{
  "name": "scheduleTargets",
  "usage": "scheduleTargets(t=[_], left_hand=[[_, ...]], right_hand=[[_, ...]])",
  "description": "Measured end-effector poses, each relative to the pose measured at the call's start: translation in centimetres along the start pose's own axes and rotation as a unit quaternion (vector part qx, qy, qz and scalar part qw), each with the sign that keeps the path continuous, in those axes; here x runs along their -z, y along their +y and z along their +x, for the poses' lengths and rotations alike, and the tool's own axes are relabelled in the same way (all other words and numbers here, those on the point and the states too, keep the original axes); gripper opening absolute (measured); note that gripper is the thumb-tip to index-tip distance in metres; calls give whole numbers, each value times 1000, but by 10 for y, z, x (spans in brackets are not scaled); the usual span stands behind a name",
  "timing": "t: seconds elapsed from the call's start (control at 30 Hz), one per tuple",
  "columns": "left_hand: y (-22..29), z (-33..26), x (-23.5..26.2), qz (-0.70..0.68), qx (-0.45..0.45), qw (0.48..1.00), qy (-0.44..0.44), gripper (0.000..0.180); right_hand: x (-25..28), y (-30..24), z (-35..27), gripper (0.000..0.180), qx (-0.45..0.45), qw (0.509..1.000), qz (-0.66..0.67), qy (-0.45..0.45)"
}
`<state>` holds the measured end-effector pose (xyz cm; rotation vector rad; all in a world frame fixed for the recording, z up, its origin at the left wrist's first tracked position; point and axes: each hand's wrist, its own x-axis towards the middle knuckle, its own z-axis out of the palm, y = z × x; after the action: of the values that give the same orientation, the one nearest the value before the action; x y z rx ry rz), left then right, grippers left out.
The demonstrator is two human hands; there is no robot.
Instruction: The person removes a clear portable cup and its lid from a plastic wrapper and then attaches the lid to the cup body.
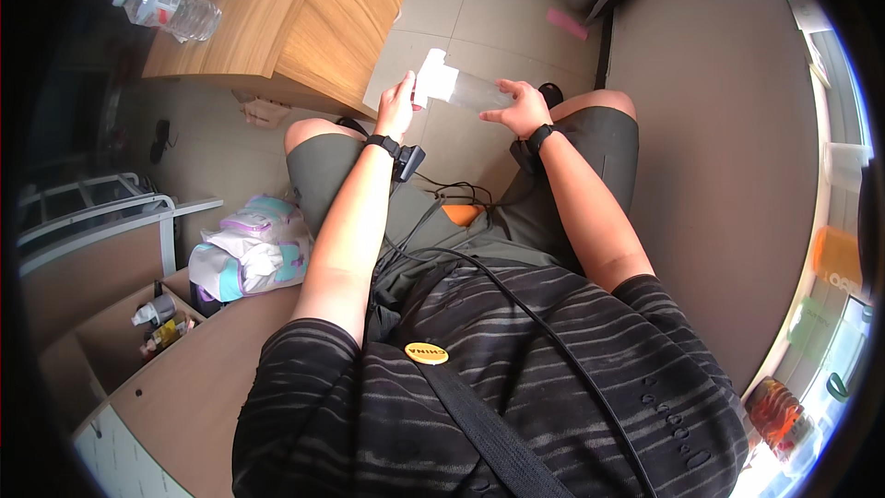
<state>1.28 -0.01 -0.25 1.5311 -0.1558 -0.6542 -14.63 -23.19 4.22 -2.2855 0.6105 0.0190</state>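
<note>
Out in front of me, above the floor between my knees, I hold a see-through plastic piece (pixel 477 89) with a glaring white end. Its exact kind is unclear; it looks tube-like or sheet-like. My left hand (pixel 397 106) grips the white end (pixel 435 79), fingers pointing away from me and thumb side inward. At the other end, my right hand (pixel 523 110) has its fingers and thumb bent around the clear part. Black bands with small dark boxes sit on both wrists.
A wooden desk (pixel 341 9) at the upper left bears two clear bottles (pixel 175 11). A white and purple backpack (pixel 253 249) lies left of my leg, near an open drawer (pixel 115 350). Black cables (pixel 498 281) cross my lap. A grey-brown panel (pixel 719 157) stands to the right.
</note>
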Motion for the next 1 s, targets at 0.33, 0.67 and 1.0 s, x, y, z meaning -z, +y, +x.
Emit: scheduleTargets(t=[0.33,0.67,1.0], left_hand=[[10,-4,-17,-20,-79,996,46,24],[9,-5,-13,-16,-24,999,26,20],[-1,3,-10,29,-29,998,58,19]], right_hand=[[-2,7,3,81,40,997,42,-45],[0,12,6,79,-5,993,102,-57],[-2,14,9,82,22,994,71,-77]])
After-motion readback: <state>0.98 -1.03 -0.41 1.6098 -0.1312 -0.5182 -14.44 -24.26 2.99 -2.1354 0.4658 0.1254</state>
